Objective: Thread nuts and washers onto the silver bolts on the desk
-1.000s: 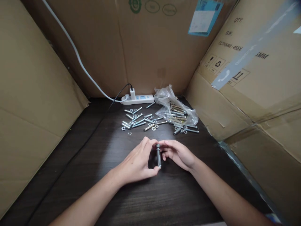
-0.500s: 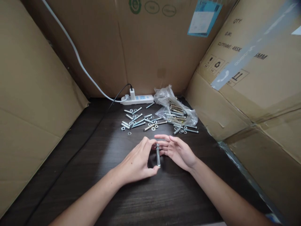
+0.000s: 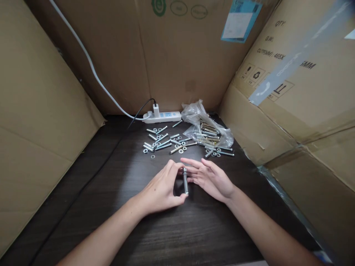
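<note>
My left hand (image 3: 162, 188) pinches a silver bolt with a sleeve (image 3: 185, 181) between thumb and fingertips, holding it nearly upright just above the dark wooden table (image 3: 116, 173). Right beside it, my right hand (image 3: 210, 178) has its fingers stretched out and apart, their tips brushing the top end of the bolt. Behind both hands lies a loose scatter of bolts, nuts and washers (image 3: 163, 142).
A clear plastic bag of more bolts (image 3: 206, 129) lies at the back right. A white power strip (image 3: 162, 116) with a plugged charger and a white cable (image 3: 88, 61) sits against the back wall. Cardboard panels (image 3: 41, 111) enclose the table on three sides.
My right hand's fingers have opened from a curl around the bolt's top into a stretched, spread pose. My left hand keeps its hold on the bolt, shifted slightly upward.
</note>
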`<state>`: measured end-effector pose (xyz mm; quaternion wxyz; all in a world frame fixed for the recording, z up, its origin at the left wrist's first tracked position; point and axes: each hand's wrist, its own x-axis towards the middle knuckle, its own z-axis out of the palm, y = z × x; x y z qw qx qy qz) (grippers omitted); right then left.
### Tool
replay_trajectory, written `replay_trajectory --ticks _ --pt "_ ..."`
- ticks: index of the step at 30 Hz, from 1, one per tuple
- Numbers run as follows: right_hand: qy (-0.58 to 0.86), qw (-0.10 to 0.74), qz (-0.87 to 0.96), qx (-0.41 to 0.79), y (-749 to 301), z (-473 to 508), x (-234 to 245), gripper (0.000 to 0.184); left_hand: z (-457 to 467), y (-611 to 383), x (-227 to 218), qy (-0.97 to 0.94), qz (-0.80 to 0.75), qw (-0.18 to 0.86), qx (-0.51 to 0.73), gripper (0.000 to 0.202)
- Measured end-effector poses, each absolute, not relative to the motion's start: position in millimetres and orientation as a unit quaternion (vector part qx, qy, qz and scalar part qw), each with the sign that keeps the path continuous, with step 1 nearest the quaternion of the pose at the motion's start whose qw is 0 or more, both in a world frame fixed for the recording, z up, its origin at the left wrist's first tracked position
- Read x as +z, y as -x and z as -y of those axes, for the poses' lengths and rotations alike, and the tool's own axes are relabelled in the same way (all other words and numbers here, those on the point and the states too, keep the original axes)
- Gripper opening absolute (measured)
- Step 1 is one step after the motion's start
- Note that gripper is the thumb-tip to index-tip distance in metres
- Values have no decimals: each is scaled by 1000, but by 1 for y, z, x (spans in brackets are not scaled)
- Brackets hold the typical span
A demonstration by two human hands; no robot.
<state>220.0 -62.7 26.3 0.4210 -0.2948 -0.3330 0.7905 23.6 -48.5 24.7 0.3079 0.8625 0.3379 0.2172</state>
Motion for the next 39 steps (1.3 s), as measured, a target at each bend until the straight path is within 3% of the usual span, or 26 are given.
replay_trajectory --ticks 4,10,17,24,30,36,39 --pt "279 413 332 800 -221 64 31 50 48 -23 21 -854 -341 319 231 61" --pt "325 421 362 765 -229 60 31 43 46 -22 21 -855 -351 306 229 61" --pt "361 505 320 716 -225 58 24 32 45 -22 20 -854 -355 307 224 62" --pt "299 419 323 794 -218 64 31 49 47 -24 19 -854 -334 334 218 63" --pt "348 428 327 767 -230 59 34 46 43 -22 20 -850 -361 313 222 61" --pt "378 512 331 697 -228 58 28 36 44 -21 19 -853 -358 308 223 63" --pt "351 468 339 737 -220 62 26 38 46 -23 20 -857 -344 315 218 62"
